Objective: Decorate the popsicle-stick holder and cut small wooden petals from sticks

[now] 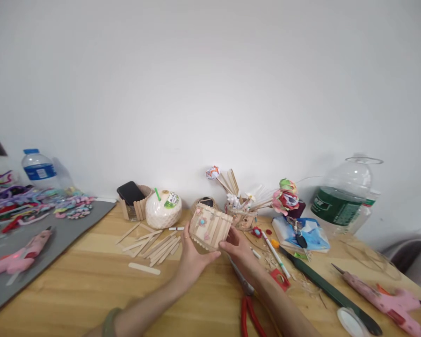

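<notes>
Both my hands hold a small craft-stick box (211,226) decorated with little flowers, lifted slightly above the wooden table (91,281). My left hand (192,255) cups its left and bottom side. My right hand (239,250) grips its right lower corner. Loose craft sticks (154,243) lie just left of my left hand, and a single stick (144,268) lies nearer to me.
A white coconut (163,208) and a stick holder with a phone (132,196) stand behind the sticks. A cup of paper flowers (243,206), water bottles (340,196), two pink glue guns (386,295) (17,255), red-handled pliers (247,304) and a grey mat (38,248) surround the hands.
</notes>
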